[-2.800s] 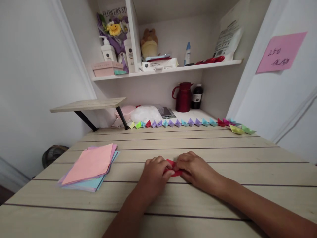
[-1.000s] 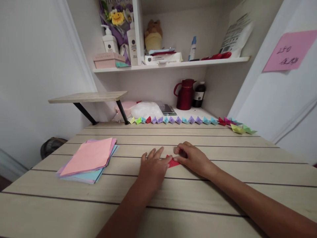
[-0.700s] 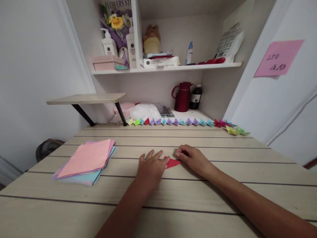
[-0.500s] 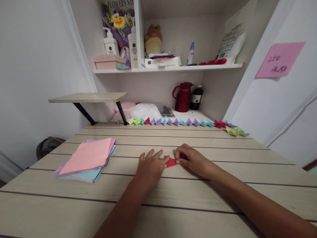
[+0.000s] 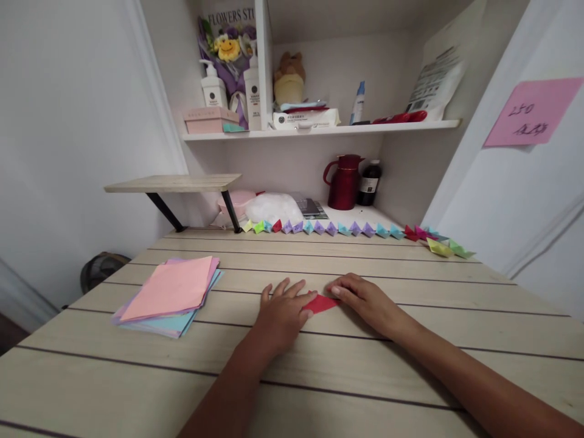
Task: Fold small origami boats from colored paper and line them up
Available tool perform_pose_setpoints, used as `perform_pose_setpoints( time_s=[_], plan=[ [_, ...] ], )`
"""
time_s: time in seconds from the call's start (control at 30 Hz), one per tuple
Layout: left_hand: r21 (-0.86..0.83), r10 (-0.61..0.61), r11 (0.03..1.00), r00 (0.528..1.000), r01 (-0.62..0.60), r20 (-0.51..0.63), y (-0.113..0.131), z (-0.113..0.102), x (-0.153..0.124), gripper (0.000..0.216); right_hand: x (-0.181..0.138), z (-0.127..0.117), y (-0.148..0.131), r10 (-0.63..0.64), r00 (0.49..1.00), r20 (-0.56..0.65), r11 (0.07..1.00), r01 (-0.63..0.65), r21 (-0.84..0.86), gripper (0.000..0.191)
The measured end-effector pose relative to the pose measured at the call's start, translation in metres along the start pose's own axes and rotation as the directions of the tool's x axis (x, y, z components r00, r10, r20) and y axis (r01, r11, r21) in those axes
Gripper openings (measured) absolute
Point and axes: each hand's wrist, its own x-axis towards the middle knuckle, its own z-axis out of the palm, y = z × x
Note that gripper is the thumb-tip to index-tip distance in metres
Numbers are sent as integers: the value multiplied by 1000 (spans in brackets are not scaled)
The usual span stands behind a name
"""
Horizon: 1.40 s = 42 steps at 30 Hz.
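Observation:
A small folded piece of red paper (image 5: 322, 303) lies on the wooden tabletop between my two hands. My left hand (image 5: 283, 313) is spread flat, with its thumb and index finger resting on the paper's left end. At the paper's right corner is my right hand (image 5: 360, 299), its fingers close together and bent, the thumb and fingertips on that corner. How much of the corner lies between them is partly hidden. To the left sits a stack of square coloured paper (image 5: 171, 289), pink on top with purple and blue sheets below.
Small folded paper boats (image 5: 343, 229) in several colours line the table's back edge, bunching at the right. A raised wooden shelf (image 5: 173, 182) stands on black brackets at the back left. Behind are a red jug (image 5: 344, 182) and a dark bottle (image 5: 368, 184).
My right hand's fingers have uncurled somewhat from a tight pinch at the paper's right corner. More of the red paper shows. My left hand stays spread on it; the view has shifted slightly.

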Motion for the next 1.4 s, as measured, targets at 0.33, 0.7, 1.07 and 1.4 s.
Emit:
perform_pose_setpoints(
  time_s=[0.33,0.7,1.07,1.4],
  plan=[
    [-147,-78,988,981,52,-180,-1,6,3,42,3,8,2,10,1000,-21,992,-12,-124,12],
    [-224,-128,972,959,71,-253,4,12,9,22,5,15,-4,73,995,-65,993,-79,-87,28],
    [-284,-45,958,970,-26,-239,12,7,6,14,7,9,1,84,996,41,952,-93,291,15],
    [-813,-173,573,956,-99,-238,17,11,12,16,3,7,-16,231,971,58,579,-185,794,42]
  ],
)
